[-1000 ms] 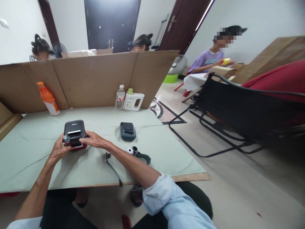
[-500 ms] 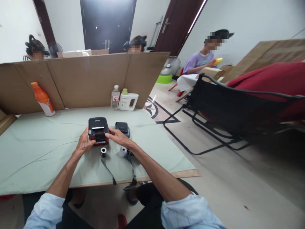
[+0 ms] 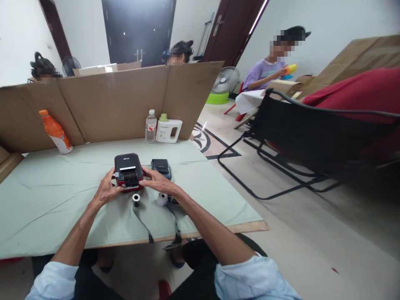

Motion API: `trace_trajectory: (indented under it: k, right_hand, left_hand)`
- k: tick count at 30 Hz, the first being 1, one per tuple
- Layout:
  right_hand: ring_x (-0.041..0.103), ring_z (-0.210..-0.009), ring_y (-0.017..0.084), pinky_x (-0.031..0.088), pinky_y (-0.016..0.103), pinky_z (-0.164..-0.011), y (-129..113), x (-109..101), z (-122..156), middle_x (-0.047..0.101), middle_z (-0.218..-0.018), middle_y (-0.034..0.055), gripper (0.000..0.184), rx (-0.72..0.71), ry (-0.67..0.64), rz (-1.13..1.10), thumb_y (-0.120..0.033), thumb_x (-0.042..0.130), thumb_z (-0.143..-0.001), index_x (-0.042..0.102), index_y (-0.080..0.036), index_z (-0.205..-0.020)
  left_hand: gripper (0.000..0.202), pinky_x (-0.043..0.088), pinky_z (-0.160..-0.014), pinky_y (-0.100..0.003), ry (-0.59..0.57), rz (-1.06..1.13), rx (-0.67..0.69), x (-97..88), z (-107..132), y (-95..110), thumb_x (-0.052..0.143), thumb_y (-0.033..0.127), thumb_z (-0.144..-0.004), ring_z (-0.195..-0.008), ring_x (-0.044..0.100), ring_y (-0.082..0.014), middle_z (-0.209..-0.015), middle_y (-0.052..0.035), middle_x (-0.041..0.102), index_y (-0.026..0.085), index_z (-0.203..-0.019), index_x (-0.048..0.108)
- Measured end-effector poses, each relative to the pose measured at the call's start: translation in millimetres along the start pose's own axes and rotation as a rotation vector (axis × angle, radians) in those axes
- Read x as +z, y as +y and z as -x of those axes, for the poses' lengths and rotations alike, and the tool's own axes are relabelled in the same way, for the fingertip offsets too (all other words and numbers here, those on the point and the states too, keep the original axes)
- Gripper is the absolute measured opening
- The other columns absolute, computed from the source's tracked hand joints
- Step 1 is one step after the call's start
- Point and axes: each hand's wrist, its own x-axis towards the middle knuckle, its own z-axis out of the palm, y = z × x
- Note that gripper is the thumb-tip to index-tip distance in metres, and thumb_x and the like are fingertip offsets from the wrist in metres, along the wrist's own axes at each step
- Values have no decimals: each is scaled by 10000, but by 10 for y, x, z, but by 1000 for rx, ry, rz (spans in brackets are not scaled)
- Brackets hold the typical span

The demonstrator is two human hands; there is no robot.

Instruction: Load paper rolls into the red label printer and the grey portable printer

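A black and red portable printer sits on the cloth-covered table, its top facing up. My left hand grips its left side, thumb along the front edge. On the opposite side, my right hand holds the right edge, with the thumb near the front corner. Behind my right hand rests a smaller dark grey device, partly covered by it. Just in front of the printer stands a small white paper roll, a dark strap trailing from beside it. Another paper roll lies to its right, near my right forearm.
A cardboard panel runs along the table's back. Against it stand an orange bottle, a clear water bottle and a white jug. A black folding chair is at the right. Several people sit beyond the panel and chair.
My right thumb has slid from the printer's front cover toward its right corner. My left fingers have shifted slightly along the left side. The view has moved a little.
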Motion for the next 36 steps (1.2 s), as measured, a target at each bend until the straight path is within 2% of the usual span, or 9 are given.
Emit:
trace_trajectory:
  k: [3,6,9,13,17,20,22,28,36]
  right_hand:
    - [583,-1368,313,455,489,-1161,15,-10,25,594,-1514,111,791,-3,14,106,-288,759,-829,471,-222,-1562]
    - [548,-1407,331,435,529,-1175,92,-21,49,542,-1564,135,849,-27,116,413,-191,721,-815,404,-241,-1601]
    - [477,-1470,337,415,547,-1197,182,-6,43,488,-1593,179,866,-96,181,726,-180,733,-818,381,-225,-1608]
    - [480,-1449,349,462,562,-1156,236,62,-7,482,-1565,229,745,-168,225,947,-216,780,-832,497,-183,-1520]
    - [504,-1403,354,462,601,-1141,228,137,-45,523,-1521,218,545,-256,265,1000,-194,744,-861,620,-185,-1391]
    - [542,-1351,331,485,578,-1123,208,186,-56,581,-1456,181,460,-300,277,1003,-118,670,-867,673,-201,-1319]
    - [574,-1300,318,506,556,-1103,189,213,-58,616,-1403,168,417,-321,277,1009,-90,628,-873,700,-200,-1269]
    - [607,-1227,304,518,539,-1091,149,257,-39,652,-1329,160,401,-351,262,1008,-71,587,-896,715,-200,-1253]
    - [626,-1196,287,541,498,-1068,154,279,-3,670,-1285,156,384,-361,270,1026,-64,557,-911,712,-188,-1239]
  left_hand:
    - [858,606,-746,-333,12,-28,44,-69,-1,-92,740,253,-714,-1087,682,-255,-1434,-136,605,244,-1534,487]
    - [791,612,-718,-334,8,-41,93,-100,-11,-106,741,275,-745,-1072,683,-254,-1413,-146,601,237,-1504,525]
    - [775,606,-683,-330,30,-73,99,-85,-25,-57,780,342,-758,-1037,688,-256,-1390,-152,606,223,-1484,537]
    - [772,586,-650,-318,72,-113,53,-35,-41,19,790,399,-771,-986,696,-252,-1384,-172,605,173,-1463,534]
    - [709,583,-666,-314,84,-169,55,-30,-47,50,758,330,-772,-980,691,-243,-1341,-164,621,151,-1428,556]
    - [653,585,-666,-304,58,-198,97,-79,-54,47,744,307,-777,-986,686,-235,-1315,-136,632,187,-1400,589]
    - [627,599,-678,-310,27,-201,126,-126,-63,35,750,322,-780,-1022,684,-242,-1363,-135,611,207,-1381,613]
    - [594,646,-833,-405,-1,-254,182,-203,-64,-32,768,387,-810,-1264,622,-317,-1486,-146,544,230,-1371,653]
    - [462,623,-969,-472,71,-316,257,-141,13,-53,738,399,-879,-1290,624,-318,-1437,-140,602,238,-1309,689]
